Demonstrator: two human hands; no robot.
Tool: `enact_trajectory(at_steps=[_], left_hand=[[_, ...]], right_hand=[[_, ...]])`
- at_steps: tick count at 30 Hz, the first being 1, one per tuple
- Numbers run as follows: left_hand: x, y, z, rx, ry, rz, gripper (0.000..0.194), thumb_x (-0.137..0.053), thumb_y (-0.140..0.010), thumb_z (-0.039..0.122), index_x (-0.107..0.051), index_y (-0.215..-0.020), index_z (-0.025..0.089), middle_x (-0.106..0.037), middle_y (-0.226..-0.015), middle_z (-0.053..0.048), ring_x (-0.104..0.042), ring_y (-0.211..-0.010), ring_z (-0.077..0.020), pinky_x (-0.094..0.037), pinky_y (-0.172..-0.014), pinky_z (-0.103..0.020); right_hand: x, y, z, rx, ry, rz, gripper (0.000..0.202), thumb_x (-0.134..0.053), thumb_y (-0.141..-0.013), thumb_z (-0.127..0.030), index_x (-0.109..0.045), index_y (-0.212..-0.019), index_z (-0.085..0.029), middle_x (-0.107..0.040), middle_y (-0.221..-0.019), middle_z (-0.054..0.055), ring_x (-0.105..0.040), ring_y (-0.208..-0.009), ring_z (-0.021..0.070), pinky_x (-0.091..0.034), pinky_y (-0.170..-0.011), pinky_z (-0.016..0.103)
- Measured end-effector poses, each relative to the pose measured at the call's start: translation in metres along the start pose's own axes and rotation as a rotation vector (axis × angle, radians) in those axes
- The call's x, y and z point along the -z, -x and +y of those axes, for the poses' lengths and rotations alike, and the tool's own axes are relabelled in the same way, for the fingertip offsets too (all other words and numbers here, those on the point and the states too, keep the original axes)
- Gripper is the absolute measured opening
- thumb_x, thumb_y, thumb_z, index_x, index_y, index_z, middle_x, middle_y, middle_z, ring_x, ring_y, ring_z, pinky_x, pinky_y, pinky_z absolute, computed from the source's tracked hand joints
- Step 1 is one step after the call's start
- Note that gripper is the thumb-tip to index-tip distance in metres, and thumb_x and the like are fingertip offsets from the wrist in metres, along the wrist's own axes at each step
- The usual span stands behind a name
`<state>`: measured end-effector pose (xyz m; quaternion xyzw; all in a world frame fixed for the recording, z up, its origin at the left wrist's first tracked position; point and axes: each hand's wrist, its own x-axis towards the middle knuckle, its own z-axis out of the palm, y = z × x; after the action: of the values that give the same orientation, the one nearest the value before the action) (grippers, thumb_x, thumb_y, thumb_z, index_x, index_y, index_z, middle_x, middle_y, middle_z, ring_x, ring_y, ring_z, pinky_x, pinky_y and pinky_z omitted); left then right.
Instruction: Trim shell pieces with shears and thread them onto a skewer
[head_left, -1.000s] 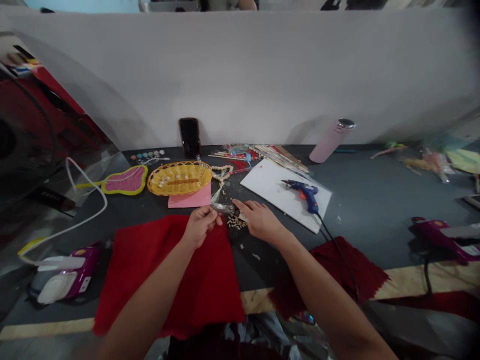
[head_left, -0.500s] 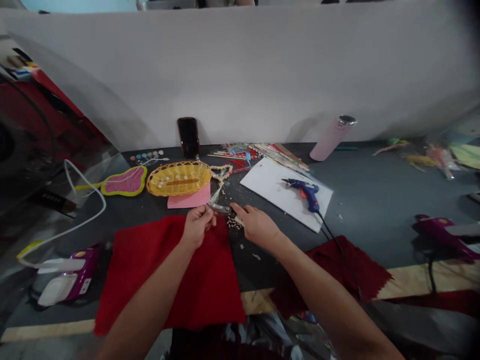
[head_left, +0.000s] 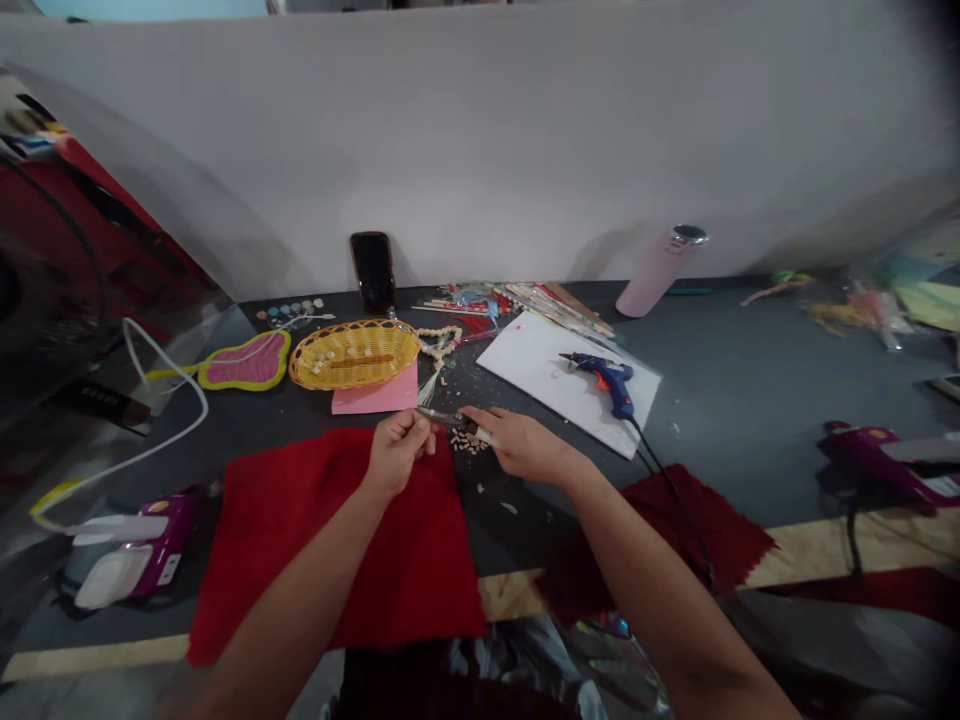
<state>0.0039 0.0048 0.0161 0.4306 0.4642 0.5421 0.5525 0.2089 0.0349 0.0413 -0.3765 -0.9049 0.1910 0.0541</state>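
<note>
My right hand [head_left: 517, 442] is closed round the pale handle of what look like pruning shears [head_left: 444, 416], whose dark metal blades point left. My left hand [head_left: 400, 448] pinches with thumb and finger right at the blade tips; whatever it holds is too small to make out. Under the shears lies a scatter of short pale beige pieces [head_left: 469, 441] on the dark table. A red cloth [head_left: 337, 540] is spread beneath my left hand and forearm. Just beyond the hands is a yellow woven basket [head_left: 352, 372] with a few small pale pieces in it, overlapping a pink pad [head_left: 375, 399].
On a white board [head_left: 525, 350] at the right rests a blue glue gun [head_left: 611, 378], its cord trailing toward me. A pink tumbler [head_left: 660, 270] and a phone [head_left: 373, 270] stand by the grey partition. Beaded string [head_left: 442, 345] and thin sticks [head_left: 555, 308] lie behind.
The shears' blades look narrower now, closer together than before. Both hands stay in nearly the same place, and the whole view has shifted slightly.
</note>
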Motion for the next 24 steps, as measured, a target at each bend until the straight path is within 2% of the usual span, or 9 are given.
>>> enact_trajectory(at_steps=[4,7,10,20,24], left_hand=[[0.001,-0.001,0.006,0.063,0.037,-0.032,0.029,-0.064,-0.070,0.041,-0.058,-0.066,0.012,-0.054,-0.046,0.000,-0.027,-0.035,-0.0024,-0.013,-0.039,-0.020],[0.004,-0.001,0.011,0.159,0.110,-0.104,0.027,-0.067,-0.068,0.038,-0.057,-0.068,0.012,-0.053,-0.044,0.000,-0.027,-0.034,-0.0024,-0.012,-0.039,-0.019],[0.007,-0.001,0.012,0.228,0.192,-0.180,0.026,-0.067,-0.067,0.035,-0.057,-0.068,0.012,-0.051,-0.042,0.001,-0.025,-0.033,-0.0020,-0.011,-0.038,-0.019],[0.009,-0.003,0.004,0.273,0.220,-0.164,0.023,-0.065,-0.070,0.033,-0.055,-0.070,0.013,-0.050,-0.043,0.002,-0.025,-0.033,-0.0017,-0.012,-0.037,-0.017],[0.007,-0.001,0.005,0.235,0.179,-0.156,0.023,-0.064,-0.071,0.034,-0.056,-0.070,0.012,-0.052,-0.043,0.001,-0.028,-0.033,-0.0024,-0.013,-0.037,-0.018]], right_hand=[[0.000,-0.002,-0.003,-0.079,0.060,0.045,0.064,-0.040,-0.078,-0.011,-0.024,-0.139,-0.022,-0.050,-0.120,0.011,-0.049,-0.103,0.0201,-0.036,-0.086,0.032],[-0.001,-0.005,-0.004,-0.114,0.129,0.090,0.068,-0.041,-0.077,-0.011,-0.021,-0.140,-0.025,-0.048,-0.122,0.010,-0.045,-0.109,0.0219,-0.034,-0.088,0.034],[-0.002,-0.007,-0.004,-0.113,0.150,0.074,0.069,-0.042,-0.076,-0.011,-0.021,-0.139,-0.026,-0.047,-0.122,0.009,-0.044,-0.110,0.0223,-0.033,-0.089,0.034],[-0.001,-0.005,-0.005,-0.128,0.150,-0.038,0.066,-0.041,-0.076,-0.010,-0.023,-0.139,-0.022,-0.052,-0.113,0.013,-0.054,-0.095,0.0210,-0.038,-0.081,0.032],[-0.001,-0.003,0.001,-0.060,0.056,-0.040,0.069,-0.041,-0.074,-0.007,-0.023,-0.139,-0.021,-0.051,-0.117,0.012,-0.053,-0.098,0.0200,-0.039,-0.081,0.030]])
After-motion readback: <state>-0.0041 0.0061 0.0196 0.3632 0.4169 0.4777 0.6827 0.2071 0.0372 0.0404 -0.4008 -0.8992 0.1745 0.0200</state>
